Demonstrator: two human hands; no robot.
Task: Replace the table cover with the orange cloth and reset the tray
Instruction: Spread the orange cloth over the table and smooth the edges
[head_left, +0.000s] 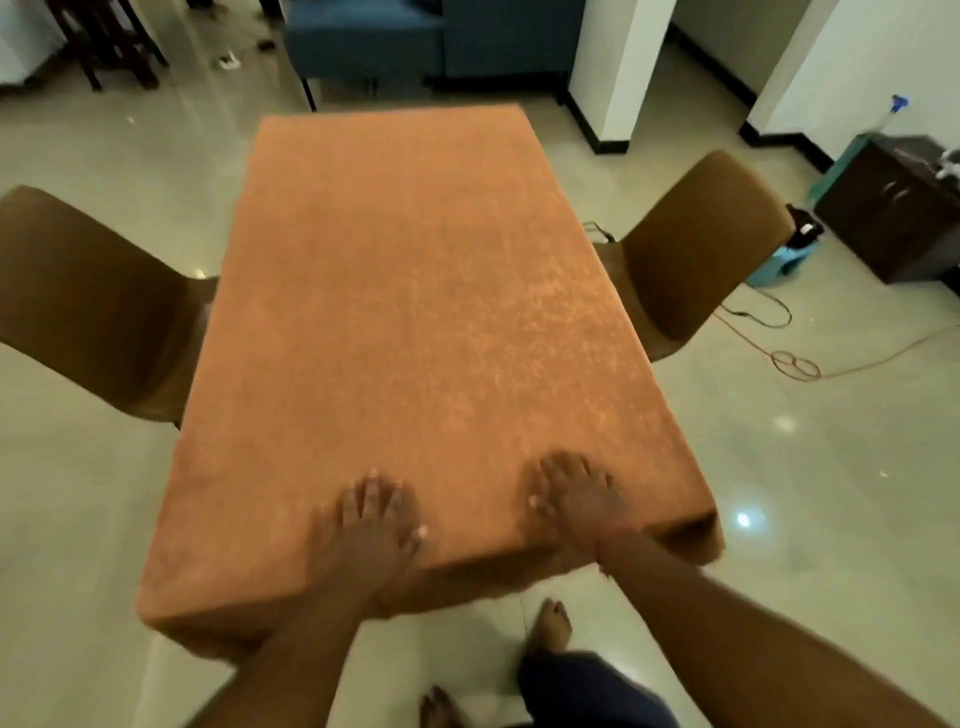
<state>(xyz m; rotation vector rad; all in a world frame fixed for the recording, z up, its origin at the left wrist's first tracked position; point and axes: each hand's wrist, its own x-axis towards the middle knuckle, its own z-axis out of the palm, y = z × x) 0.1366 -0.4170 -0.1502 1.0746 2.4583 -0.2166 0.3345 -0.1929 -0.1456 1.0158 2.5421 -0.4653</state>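
Head view: your left hand (370, 525) and right hand (574, 501) lie flat, fingers spread, on orange cloth (415, 291); soft, light, slides easily, so pinch the hem just below your fingertips.

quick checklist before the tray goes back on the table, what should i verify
1. Orange cloth covers the whole tabletop: ok.
2. Cloth lies flat, no big wrinkles: ok.
3. Cloth hangs over the near edge and corners: ok; far side cannot tell.
4. Left hand and right hand rest flat on the cloth, holding nothing: ok.
5. Tray within reach: cannot tell, none in view.
6. Chairs stand beside the table, off the cloth top: ok.
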